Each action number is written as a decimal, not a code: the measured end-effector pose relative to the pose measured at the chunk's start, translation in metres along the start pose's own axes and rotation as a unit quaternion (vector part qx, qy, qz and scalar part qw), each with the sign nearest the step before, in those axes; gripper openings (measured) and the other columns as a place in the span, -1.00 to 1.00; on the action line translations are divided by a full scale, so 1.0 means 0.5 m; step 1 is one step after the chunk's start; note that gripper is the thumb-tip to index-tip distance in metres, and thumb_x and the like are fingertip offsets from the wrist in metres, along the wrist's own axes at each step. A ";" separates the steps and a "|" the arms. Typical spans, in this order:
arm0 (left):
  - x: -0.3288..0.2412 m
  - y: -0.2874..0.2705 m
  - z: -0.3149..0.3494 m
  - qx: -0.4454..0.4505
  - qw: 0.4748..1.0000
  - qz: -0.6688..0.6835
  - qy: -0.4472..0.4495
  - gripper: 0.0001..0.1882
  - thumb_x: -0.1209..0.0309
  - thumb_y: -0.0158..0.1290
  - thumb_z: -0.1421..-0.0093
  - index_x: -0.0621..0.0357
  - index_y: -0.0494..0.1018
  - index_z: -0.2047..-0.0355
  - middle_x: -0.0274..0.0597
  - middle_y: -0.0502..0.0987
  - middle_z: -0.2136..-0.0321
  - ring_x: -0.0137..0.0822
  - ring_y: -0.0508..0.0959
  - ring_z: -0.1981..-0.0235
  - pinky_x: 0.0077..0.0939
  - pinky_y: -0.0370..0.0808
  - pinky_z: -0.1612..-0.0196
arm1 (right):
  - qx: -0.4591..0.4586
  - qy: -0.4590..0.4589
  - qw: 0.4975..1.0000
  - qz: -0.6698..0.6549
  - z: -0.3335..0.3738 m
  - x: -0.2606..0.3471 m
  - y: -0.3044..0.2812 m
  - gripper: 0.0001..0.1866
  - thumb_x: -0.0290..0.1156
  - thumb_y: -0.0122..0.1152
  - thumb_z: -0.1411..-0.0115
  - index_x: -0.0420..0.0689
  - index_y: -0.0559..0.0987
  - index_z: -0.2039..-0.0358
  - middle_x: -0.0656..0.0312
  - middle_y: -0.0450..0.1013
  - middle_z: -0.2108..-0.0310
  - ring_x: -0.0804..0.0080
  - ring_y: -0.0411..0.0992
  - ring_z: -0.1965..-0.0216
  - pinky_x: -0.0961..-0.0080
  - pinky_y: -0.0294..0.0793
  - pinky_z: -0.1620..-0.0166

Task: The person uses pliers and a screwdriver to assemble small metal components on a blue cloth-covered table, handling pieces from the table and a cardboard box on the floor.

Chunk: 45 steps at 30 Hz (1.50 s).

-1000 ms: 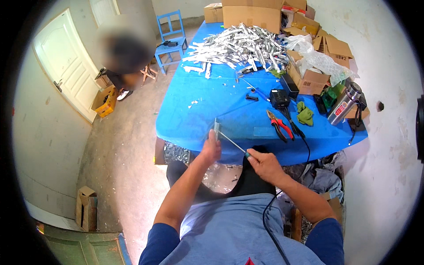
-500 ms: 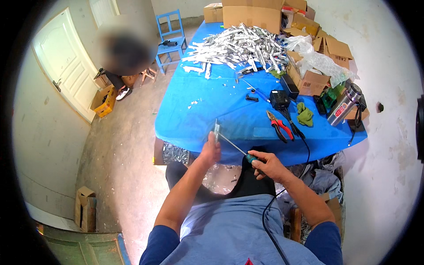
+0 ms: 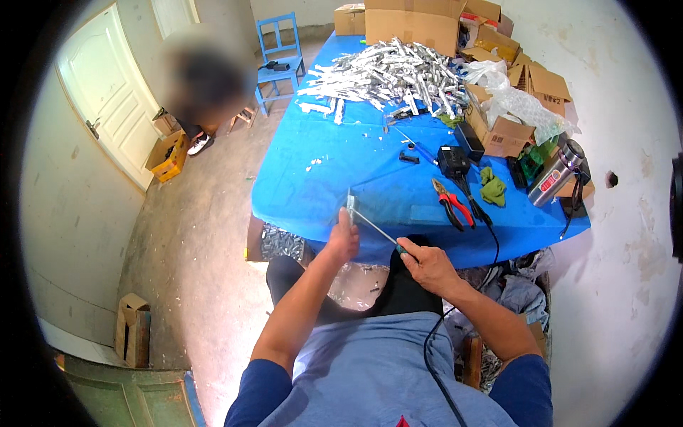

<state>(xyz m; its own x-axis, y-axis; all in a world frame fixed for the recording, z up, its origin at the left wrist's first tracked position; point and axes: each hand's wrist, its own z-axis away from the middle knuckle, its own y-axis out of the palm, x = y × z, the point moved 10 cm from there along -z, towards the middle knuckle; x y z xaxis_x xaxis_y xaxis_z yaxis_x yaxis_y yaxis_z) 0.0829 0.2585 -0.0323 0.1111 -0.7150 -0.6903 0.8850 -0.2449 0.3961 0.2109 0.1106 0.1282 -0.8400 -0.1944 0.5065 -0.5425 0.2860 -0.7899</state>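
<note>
My left hand [image 3: 343,238] is closed around a small silvery metal part [image 3: 351,203], held upright over the near edge of the blue-covered table [image 3: 320,178]. In my right hand [image 3: 430,267] is a screwdriver [image 3: 377,228] with a long thin shaft and a green handle, mostly covered by my fingers. Its shaft slants up and left, and the tip meets the metal part near my left fingers. A large heap of similar silvery parts [image 3: 398,75] lies at the far end of the table.
Red-handled pliers [image 3: 452,203], a black power adapter [image 3: 452,161], a green cloth [image 3: 491,186] and a steel flask [image 3: 556,173] stand or lie on the right. Cardboard boxes [image 3: 413,27] line the back. A black cable [image 3: 427,356] crosses my lap. Another person [image 3: 199,85] sits at the far left.
My right hand has turned and closed further over the screwdriver handle, hiding more of it. The left hand keeps its hold on the metal part, and the view has shifted slightly.
</note>
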 end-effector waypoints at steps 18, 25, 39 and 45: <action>-0.010 -0.007 0.012 -0.006 1.000 -0.013 -0.012 -0.35 -0.40 -0.21 -0.14 -0.13 0.09 0.70 -0.53 -0.04 0.82 -0.50 -0.08 0.85 -0.55 -0.12 0.76 | 0.180 0.347 0.832 -0.393 0.011 -0.066 0.020 -0.58 -0.30 0.08 -0.29 -0.06 0.43 -0.15 0.31 0.41 0.50 0.66 0.32 0.62 0.69 0.33 0.56; -0.011 -0.009 0.016 0.000 0.999 -0.035 -0.002 -0.36 -0.39 -0.21 -0.15 -0.14 0.09 0.70 -0.52 -0.03 0.82 -0.51 -0.07 0.84 -0.57 -0.12 0.75 | 0.176 0.331 0.783 -0.497 0.026 -0.089 0.042 -0.53 -0.33 0.09 -0.28 -0.07 0.38 -0.20 0.25 0.45 0.39 0.63 0.41 0.52 0.69 0.42 0.50; -0.006 -0.010 0.001 -0.022 0.999 -0.024 -0.015 -0.36 -0.41 -0.28 -0.16 -0.14 0.11 0.67 -0.52 -0.02 0.82 -0.50 -0.05 0.85 -0.54 -0.12 0.76 | 0.054 0.050 0.997 -0.004 -0.022 -0.012 -0.007 -0.64 -0.32 0.06 -0.24 -0.07 0.48 -0.05 -0.03 0.51 0.45 -0.02 0.49 0.42 0.22 0.46 0.36; -0.012 -0.006 -0.003 -0.019 0.999 -0.011 -0.023 -0.35 -0.37 -0.30 -0.18 -0.08 0.18 0.66 -0.46 0.08 0.81 -0.45 0.08 0.85 -0.51 0.03 0.78 | 0.029 -0.001 0.992 0.125 -0.013 0.022 -0.013 -0.65 -0.31 0.05 -0.26 -0.05 0.49 -0.05 0.06 0.47 0.55 0.12 0.44 0.60 0.25 0.44 0.50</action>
<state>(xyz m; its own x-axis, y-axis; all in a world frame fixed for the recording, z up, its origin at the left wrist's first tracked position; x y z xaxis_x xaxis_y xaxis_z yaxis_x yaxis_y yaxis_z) 0.0803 0.2644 -0.0304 0.0713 -0.7392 -0.6697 0.9038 -0.2362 0.3569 0.2053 0.1126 0.1411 -0.9479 -0.1270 0.2923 -0.3167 0.2720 -0.9087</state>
